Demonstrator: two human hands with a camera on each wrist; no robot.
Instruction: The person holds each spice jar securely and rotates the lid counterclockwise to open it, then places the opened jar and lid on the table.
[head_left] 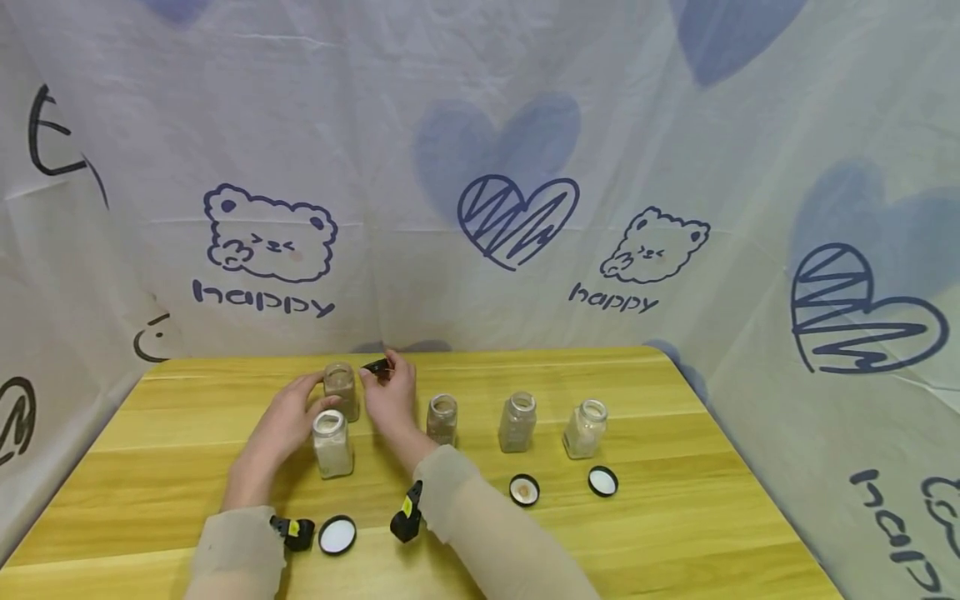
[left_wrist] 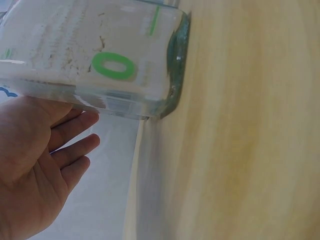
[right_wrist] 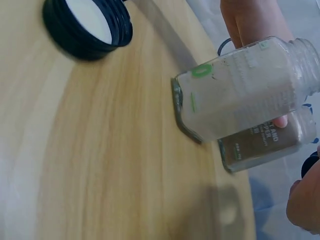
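My left hand (head_left: pixel 281 421) holds the far-left glass jar (head_left: pixel 341 390) of brownish powder, thumb in front and fingers at its left side. In the left wrist view, other fingers (left_wrist: pixel 75 145) of this hand stay loose. To the right of that jar my right hand (head_left: pixel 393 400) pinches a black lid (head_left: pixel 377 367), apart from the jar's uncovered mouth. Close in front stands an uncovered jar of pale powder (head_left: pixel 333 446), marked with a green 0; it hides part of the left hand's hold in the left wrist view.
Right of my hands stand an uncapped brown-powder jar (head_left: pixel 442 419) and two pale ones, a middle jar (head_left: pixel 517 423) and a right jar (head_left: pixel 585 430). On the wooden table (head_left: pixel 675 533) lie upturned lids: a left lid (head_left: pixel 337 535), a middle lid (head_left: pixel 524 490), a right lid (head_left: pixel 603 481).
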